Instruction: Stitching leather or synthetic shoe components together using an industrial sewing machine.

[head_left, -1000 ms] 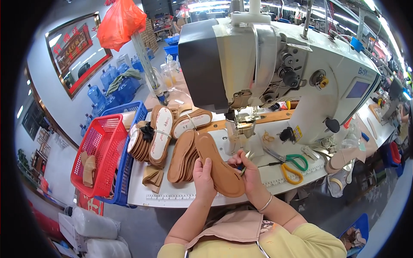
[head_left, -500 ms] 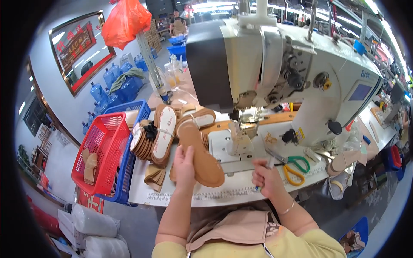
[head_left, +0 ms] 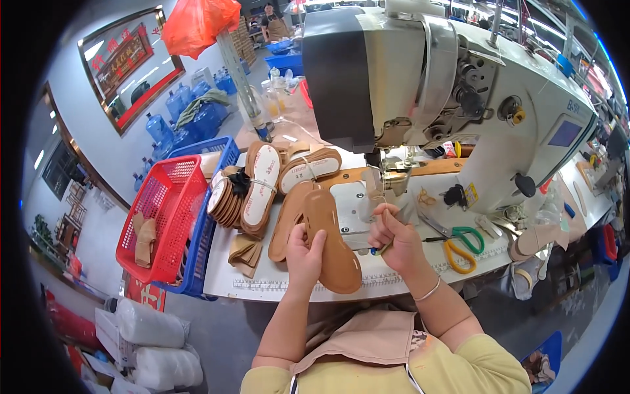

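My left hand [head_left: 306, 257] grips a brown shoe insole [head_left: 336, 259] by its edge, the thumb on top, holding it tilted above the table's front edge. A second brown insole [head_left: 282, 230] lies partly under it. My right hand [head_left: 399, 241] is closed, fingertips pinched together, around a slim pen-like tool [head_left: 380, 249] with a blue end; most of it is hidden by the fingers. This hand is in front of the sewing machine's [head_left: 394, 174] needle area, right of the held insole. Tied bundles of insoles [head_left: 261, 180] stand behind my left hand.
Scissors [head_left: 467, 240] with green and orange handles lie right of my right hand. A red basket [head_left: 167, 217] sits with a blue basket [head_left: 226, 152] at the left. Folded tan pieces [head_left: 245, 256] rest near the table edge. A ruler strip [head_left: 262, 285] runs along the front.
The view has shifted, so the table appears higher and further right. My right hand has come up and closer to the held insole, its fingertips now pinched upward. The left hand keeps its insole.
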{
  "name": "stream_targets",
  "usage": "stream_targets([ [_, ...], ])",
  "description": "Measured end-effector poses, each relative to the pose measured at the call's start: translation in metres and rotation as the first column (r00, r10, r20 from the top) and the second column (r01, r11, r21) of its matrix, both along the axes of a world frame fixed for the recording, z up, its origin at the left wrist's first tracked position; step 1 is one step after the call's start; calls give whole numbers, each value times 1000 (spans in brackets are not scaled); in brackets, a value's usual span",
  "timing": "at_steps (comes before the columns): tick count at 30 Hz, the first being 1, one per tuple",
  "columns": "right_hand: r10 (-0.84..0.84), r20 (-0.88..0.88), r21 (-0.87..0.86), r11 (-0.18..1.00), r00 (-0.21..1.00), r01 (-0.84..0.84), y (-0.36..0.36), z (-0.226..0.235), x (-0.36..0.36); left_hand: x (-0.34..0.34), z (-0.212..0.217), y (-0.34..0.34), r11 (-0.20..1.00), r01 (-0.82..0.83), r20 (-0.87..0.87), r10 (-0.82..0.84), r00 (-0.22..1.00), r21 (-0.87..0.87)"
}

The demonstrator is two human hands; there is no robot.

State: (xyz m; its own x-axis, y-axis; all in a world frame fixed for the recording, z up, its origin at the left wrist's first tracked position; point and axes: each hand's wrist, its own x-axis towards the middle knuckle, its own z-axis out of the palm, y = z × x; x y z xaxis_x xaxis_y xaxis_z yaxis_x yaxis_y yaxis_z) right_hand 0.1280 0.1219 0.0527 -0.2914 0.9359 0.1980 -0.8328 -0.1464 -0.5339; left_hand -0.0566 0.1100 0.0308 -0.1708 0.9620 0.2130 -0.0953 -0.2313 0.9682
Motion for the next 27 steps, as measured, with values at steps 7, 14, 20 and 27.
stream_targets([
  [7,-204,310,-65,970,929,234,-10,30,49,-47,34,24,787,-575,-243,616,749,224],
  [14,25,405,-114,993,914,24,-10,-13,18,-35,32,12,980,193,550,-192,813,56],
  [20,-454,612,536,840,647,83,-30,-50,-4,37,25,15,725,656,534,-478,697,-209],
  [27,25,639,-229,961,769,158,-50,-25,55,56,36,38,920,385,615,-262,744,-74],
])
